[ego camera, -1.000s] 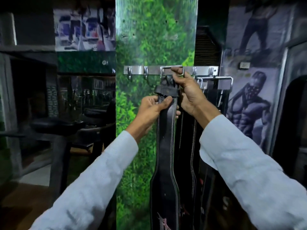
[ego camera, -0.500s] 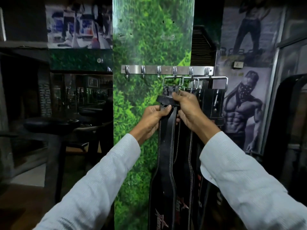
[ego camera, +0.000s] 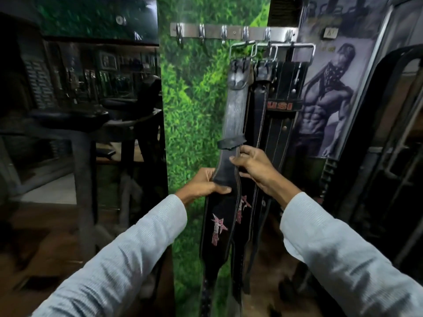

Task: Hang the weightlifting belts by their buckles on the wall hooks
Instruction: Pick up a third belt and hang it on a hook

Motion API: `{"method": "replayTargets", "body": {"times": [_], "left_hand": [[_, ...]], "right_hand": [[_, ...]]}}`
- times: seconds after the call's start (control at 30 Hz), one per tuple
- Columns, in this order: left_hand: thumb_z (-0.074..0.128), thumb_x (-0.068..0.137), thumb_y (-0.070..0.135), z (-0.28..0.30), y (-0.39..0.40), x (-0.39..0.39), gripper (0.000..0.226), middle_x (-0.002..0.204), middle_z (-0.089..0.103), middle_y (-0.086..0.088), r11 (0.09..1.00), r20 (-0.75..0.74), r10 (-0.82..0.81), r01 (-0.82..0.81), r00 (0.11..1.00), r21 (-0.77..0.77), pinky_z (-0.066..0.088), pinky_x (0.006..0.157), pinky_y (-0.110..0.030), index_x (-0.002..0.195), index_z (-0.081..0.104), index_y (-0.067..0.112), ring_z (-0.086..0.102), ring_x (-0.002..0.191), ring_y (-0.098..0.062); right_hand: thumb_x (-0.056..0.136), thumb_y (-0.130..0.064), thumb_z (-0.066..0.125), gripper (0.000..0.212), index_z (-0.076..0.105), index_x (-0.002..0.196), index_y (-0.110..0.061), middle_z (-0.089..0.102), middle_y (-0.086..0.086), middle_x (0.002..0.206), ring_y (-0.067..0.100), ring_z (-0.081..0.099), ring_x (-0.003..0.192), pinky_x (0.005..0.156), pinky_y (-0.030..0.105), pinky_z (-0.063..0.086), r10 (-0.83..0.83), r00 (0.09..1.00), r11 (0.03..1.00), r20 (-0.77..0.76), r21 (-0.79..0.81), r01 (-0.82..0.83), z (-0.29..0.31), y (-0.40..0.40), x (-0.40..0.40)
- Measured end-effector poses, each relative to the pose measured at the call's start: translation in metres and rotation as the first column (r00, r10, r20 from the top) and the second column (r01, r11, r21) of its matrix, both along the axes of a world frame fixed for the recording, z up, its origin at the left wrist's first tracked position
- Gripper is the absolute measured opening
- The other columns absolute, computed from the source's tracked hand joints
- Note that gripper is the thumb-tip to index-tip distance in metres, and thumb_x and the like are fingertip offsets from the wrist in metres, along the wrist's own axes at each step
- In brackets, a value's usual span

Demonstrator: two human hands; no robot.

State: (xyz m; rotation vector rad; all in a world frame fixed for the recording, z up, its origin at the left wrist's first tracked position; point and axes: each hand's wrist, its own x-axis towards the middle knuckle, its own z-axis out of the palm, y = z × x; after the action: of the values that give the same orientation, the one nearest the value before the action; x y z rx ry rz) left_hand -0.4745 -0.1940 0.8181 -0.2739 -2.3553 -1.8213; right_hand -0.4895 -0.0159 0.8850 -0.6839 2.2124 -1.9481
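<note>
A steel hook rail (ego camera: pixel 233 32) is fixed high on the green grass-print pillar. A black leather belt (ego camera: pixel 235 115) with a red star logo hangs from one hook by its silver buckle (ego camera: pixel 242 48). Two more black belts (ego camera: pixel 280 92) hang to its right from their buckles. My left hand (ego camera: pixel 203 184) grips the front belt's left edge where it widens. My right hand (ego camera: pixel 254 165) pinches the same belt's right edge a little higher, just under its loose keeper loop (ego camera: pixel 231 143).
The three left hooks (ego camera: pixel 201 34) on the rail carry nothing. A padded gym machine (ego camera: pixel 75 117) stands to the left in front of a mirror. A poster of a muscular figure (ego camera: pixel 325 99) covers the wall at right, beside a dark frame (ego camera: pixel 393 115).
Both hands have slid down from the buckle area to the belt's middle. The buckle now hangs on its hook without a hand on it. The view has tilted downward.
</note>
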Motion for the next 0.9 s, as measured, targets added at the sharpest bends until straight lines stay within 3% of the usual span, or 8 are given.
{"method": "replayTargets", "body": {"times": [0.07,0.13,0.23,0.37,0.5,0.67,0.8,0.9], "left_hand": [[0.078,0.069,-0.023,-0.025,-0.004,0.017,0.046,0.084,0.077,0.005,1.0,0.021,0.019,-0.019,1.0,0.024,0.056,0.074,-0.015,0.112,0.067,-0.011,0.071,0.074,-0.001],[0.079,0.067,-0.024,-0.046,-0.005,0.034,0.048,0.076,0.077,0.012,0.999,0.051,0.04,-0.041,0.998,0.02,0.058,0.073,-0.016,0.112,0.067,-0.009,0.071,0.072,0.001],[0.086,0.062,-0.017,-0.086,-0.002,0.063,0.04,0.079,0.077,0.007,0.999,0.132,0.04,-0.041,0.99,0.002,0.059,0.076,-0.024,0.098,0.073,-0.006,0.07,0.073,-0.005],[0.088,0.06,-0.016,-0.142,0.016,0.099,0.034,0.072,0.072,0.008,0.998,0.258,0.063,-0.058,0.964,-0.024,0.055,0.07,-0.022,0.076,0.071,0.008,0.065,0.065,-0.001],[0.084,0.059,-0.022,-0.188,0.03,0.128,0.043,0.08,0.076,0.003,0.992,0.381,0.073,-0.106,0.922,0.065,0.059,0.073,-0.025,0.099,0.073,-0.011,0.07,0.072,-0.003],[0.085,0.057,-0.022,-0.248,0.04,0.152,0.054,0.108,0.075,-0.017,0.982,0.504,0.077,-0.153,0.86,0.112,0.06,0.086,-0.039,0.108,0.072,-0.012,0.072,0.097,-0.024],[0.082,0.062,-0.023,-0.295,0.045,0.164,0.038,0.084,0.075,-0.007,0.991,0.572,0.057,-0.118,0.818,0.069,0.058,0.069,-0.022,0.098,0.069,-0.021,0.07,0.074,-0.01],[0.08,0.066,-0.022,-0.323,0.055,0.168,0.032,0.074,0.073,0.002,0.998,0.661,0.046,-0.057,0.749,-0.005,0.054,0.067,-0.014,0.096,0.07,-0.021,0.066,0.067,0.001]], "right_hand": [[0.093,0.006,0.066,0.036,0.064,0.128,-0.001,0.075,0.009,0.116,0.01,0.074,0.092,0.084,0.027,0.06,-0.013,1.0,1.0,0.012,0.008,0.013,-0.029,0.001,0.015],[0.089,0.014,0.065,0.044,0.061,0.131,0.002,0.072,0.014,0.121,0.02,0.071,0.104,0.098,0.034,0.057,-0.026,1.0,1.0,0.005,0.007,0.026,-0.058,0.002,0.03],[0.087,0.01,0.071,0.049,0.059,0.132,-0.004,0.073,0.008,0.119,0.02,0.07,0.109,0.098,0.032,0.057,-0.067,0.995,0.997,0.074,-0.025,0.069,-0.099,0.007,0.059],[0.082,0.003,0.08,0.043,0.066,0.118,-0.017,0.076,0.005,0.116,0.02,0.072,0.107,0.102,0.041,0.056,-0.053,0.99,0.995,0.127,0.089,0.042,-0.149,0.015,0.092],[0.079,0.009,0.081,0.047,0.065,0.12,-0.007,0.074,0.01,0.113,0.018,0.07,0.098,0.095,0.038,0.056,-0.084,0.97,0.989,0.229,0.136,0.054,-0.195,0.023,0.112],[0.077,0.009,0.082,0.047,0.068,0.12,0.0,0.072,0.017,0.122,0.025,0.069,0.109,0.1,0.038,0.056,-0.054,0.937,0.968,0.345,0.248,-0.035,-0.256,0.036,0.121],[0.082,0.005,0.081,0.033,0.071,0.111,-0.006,0.072,0.008,0.108,-0.001,0.071,0.083,0.087,0.031,0.053,0.011,0.92,0.912,0.391,0.373,-0.169,-0.31,0.045,0.119],[0.083,-0.006,0.083,0.027,0.072,0.107,-0.004,0.075,0.007,0.106,0.016,0.073,0.097,0.096,0.043,0.057,0.069,0.895,0.853,0.44,0.44,-0.282,-0.356,0.05,0.112]]}}
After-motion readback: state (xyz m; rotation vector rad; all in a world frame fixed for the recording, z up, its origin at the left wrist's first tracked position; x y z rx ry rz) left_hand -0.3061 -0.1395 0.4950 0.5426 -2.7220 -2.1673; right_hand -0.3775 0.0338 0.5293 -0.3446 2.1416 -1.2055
